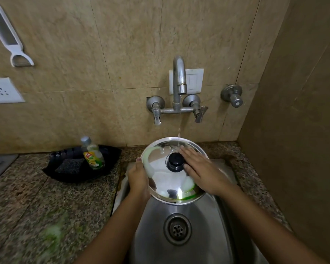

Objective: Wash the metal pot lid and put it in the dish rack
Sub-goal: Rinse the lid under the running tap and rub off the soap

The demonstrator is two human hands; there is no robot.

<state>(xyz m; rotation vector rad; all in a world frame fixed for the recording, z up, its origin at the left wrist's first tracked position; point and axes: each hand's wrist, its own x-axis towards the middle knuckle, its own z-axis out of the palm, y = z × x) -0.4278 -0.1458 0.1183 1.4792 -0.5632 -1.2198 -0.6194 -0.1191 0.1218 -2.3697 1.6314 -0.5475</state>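
The round metal pot lid (161, 184) with a black knob (175, 162) is held tilted over the steel sink (198, 221). My left hand (138, 178) grips its left rim. My right hand (200, 168) lies flat on the lid's top, fingers spread beside the knob. White foam and green soap streak the lid's left and lower edges. A thin stream of water falls from the tap (179, 77) onto the lid's far edge. No dish rack is in view.
A black tray (111, 155) on the granite counter (27, 206) left of the sink holds a dish soap bottle (92, 154) and a dark scrub pad (70, 165). Tap handles (199, 113) stick out from the tiled wall. A wall closes the right side.
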